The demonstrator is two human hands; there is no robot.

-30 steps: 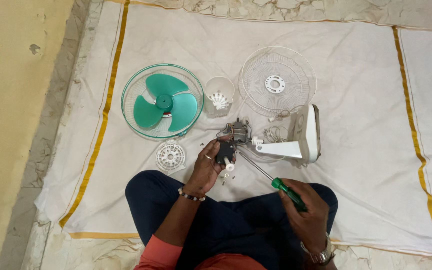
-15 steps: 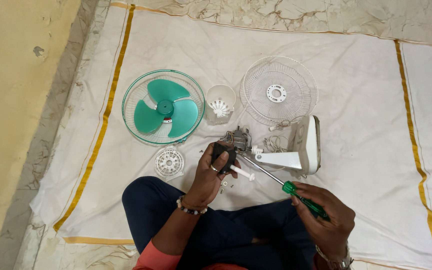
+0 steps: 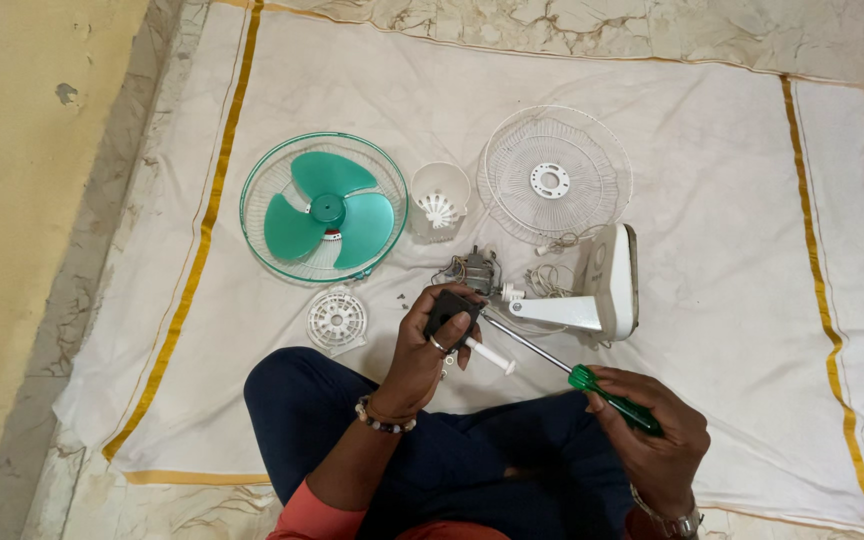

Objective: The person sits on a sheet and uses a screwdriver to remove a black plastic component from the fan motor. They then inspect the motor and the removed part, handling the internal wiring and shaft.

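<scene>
Unscrewing stage, I'd say: left hand clamps small black part, right hand fist-tight on green-handled screwdriver, tip needs seating w/ steady pressure.

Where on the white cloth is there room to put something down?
The right stretch of the cloth, between the white fan base and the gold stripe, is bare. So is the strip above the green fan blade. It is crowded in the middle, around the left hand, the motor and the screwdriver.
</scene>
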